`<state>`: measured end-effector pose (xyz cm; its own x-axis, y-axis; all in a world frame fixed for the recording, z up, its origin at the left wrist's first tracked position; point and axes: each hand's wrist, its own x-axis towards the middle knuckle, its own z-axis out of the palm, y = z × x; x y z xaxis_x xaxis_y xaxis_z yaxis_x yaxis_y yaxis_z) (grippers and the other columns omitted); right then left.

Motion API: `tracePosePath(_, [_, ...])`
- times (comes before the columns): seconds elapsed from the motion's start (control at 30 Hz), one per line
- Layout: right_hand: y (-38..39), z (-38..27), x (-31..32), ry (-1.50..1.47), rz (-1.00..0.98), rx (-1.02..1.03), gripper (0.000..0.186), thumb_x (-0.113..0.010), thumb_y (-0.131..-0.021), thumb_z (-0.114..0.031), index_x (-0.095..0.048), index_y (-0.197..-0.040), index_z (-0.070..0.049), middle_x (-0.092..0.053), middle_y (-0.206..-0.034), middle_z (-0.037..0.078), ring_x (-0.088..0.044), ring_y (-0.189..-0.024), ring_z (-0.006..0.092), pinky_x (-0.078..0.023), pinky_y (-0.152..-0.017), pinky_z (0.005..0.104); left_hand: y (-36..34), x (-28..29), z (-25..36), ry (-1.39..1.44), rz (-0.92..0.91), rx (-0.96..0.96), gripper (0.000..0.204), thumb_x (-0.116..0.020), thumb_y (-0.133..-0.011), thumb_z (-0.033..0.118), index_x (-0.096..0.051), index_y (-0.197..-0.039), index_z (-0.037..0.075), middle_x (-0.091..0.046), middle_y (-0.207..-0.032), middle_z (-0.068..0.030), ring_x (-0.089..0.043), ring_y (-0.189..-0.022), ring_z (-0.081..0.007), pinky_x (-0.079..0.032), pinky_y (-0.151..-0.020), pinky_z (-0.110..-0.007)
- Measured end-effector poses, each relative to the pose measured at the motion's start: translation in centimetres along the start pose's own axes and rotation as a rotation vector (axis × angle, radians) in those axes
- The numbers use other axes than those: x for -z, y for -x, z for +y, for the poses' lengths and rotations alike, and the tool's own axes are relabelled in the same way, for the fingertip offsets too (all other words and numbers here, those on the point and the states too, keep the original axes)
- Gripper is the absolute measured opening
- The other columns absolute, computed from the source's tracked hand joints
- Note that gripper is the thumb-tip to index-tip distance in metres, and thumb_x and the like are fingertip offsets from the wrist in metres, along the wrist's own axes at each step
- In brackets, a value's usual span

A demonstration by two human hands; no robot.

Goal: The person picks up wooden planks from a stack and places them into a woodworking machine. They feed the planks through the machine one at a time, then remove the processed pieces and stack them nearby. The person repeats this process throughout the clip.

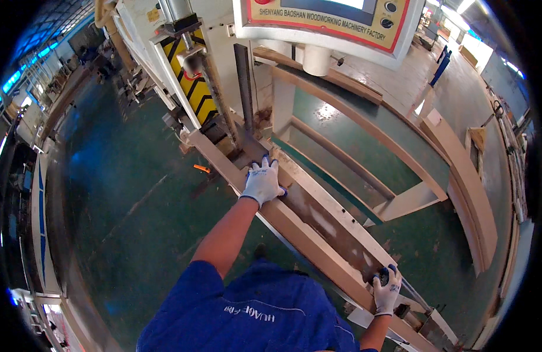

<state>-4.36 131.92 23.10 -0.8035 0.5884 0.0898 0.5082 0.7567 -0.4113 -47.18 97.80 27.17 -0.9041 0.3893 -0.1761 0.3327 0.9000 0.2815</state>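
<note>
My left hand, in a white glove with blue fingertips, lies with fingers spread across a long brown wooden board, close to the machine's upright dark metal bar. Farther down the same board, my right hand, gloved alike, curls its fingers round a dark round knob-like piece. The board rests along a long pale machine bed that runs from upper left to lower right. Under my right palm, details of the grip are hidden.
A machine with a yellow-and-black striped panel stands ahead, its control box overhanging the top. To the right are a wooden frame and stacked curved boards. An orange tool lies left of the bed.
</note>
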Motion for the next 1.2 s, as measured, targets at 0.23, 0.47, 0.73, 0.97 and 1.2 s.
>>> tracePosePath(0.23, [2.8,-2.6,3.0,-0.070,-0.211,0.229,0.070,-0.091,-0.067,-0.030,-0.067,-0.128,-0.005,-0.068,-0.129,0.019,-0.061,-0.124,0.0410,-0.047,-0.109,0.0486,0.8,1.5,-0.4,-0.066,0.112,-0.050,0.088,-0.085,-0.080,0.054,-0.054,-0.145,0.002,-0.055,-0.145,-0.0240,-0.051,-0.136,-0.0492,-0.038,-0.116,-0.061])
tracePosePath(0.47, [6.1,-1.6,4.2,0.091,-0.276,0.187,0.079,-0.098,-0.054,-0.032,-0.069,-0.123,-0.007,-0.071,-0.115,0.013,-0.065,-0.112,0.0385,-0.048,-0.104,0.0484,3.5,1.2,-6.1,-0.164,0.399,0.096,0.085,-0.071,-0.092,0.059,-0.051,-0.148,-0.003,-0.050,-0.152,-0.0280,-0.042,-0.146,-0.0481,-0.026,-0.124,-0.060])
tracePosePath(0.73, [8.1,3.6,10.9,0.206,-0.167,0.089,0.074,-0.095,-0.058,-0.032,-0.070,-0.122,-0.005,-0.072,-0.118,0.015,-0.066,-0.113,0.0364,-0.050,-0.102,0.0471,8.3,-0.4,-1.7,-0.136,0.306,-0.081,0.092,-0.063,-0.096,0.063,-0.048,-0.148,-0.010,-0.046,-0.154,-0.0359,-0.041,-0.147,-0.0507,-0.026,-0.125,-0.059])
tracePosePath(0.97, [8.2,12.7,12.6,0.221,-0.123,0.067,0.075,-0.090,-0.067,-0.017,-0.064,-0.136,-0.006,-0.066,-0.133,0.018,-0.061,-0.125,0.0375,-0.045,-0.112,0.0475,7.8,-4.4,3.9,-0.018,0.328,-0.268,0.096,-0.066,-0.095,0.061,-0.042,-0.151,-0.012,-0.046,-0.155,-0.0354,-0.040,-0.147,-0.0517,-0.026,-0.125,-0.060])
tracePosePath(1.2, [5.3,11.8,9.4,0.256,-0.134,0.108,0.074,-0.087,-0.072,-0.023,-0.063,-0.139,-0.005,-0.065,-0.134,0.018,-0.059,-0.129,0.0389,-0.042,-0.117,0.0495,3.2,-4.2,3.1,-0.025,0.238,-0.217,0.093,-0.066,-0.097,0.059,-0.042,-0.151,-0.012,-0.040,-0.160,-0.0354,-0.035,-0.151,-0.0514,-0.024,-0.127,-0.059])
